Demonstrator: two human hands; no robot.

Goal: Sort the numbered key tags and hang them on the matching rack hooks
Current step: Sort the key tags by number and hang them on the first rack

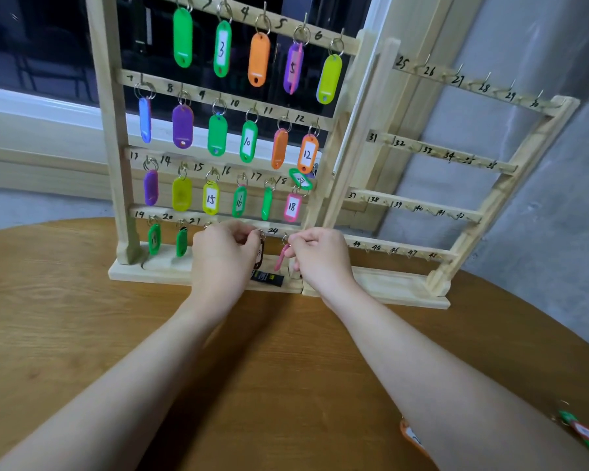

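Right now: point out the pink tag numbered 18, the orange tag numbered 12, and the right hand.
pink tag 18 [292, 207]: head view, white number label.
orange tag 12 [307, 154]: head view, white number label.
right hand [320, 258]: head view, back of hand.

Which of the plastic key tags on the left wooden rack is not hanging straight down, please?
The green-rimmed tag by hook 18, above the pink tag marked 18, lies tilted; the others hang vertically.

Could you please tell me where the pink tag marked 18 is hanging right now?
The pink tag 18 hangs at the right end of the left rack's third row, just above the right hand.
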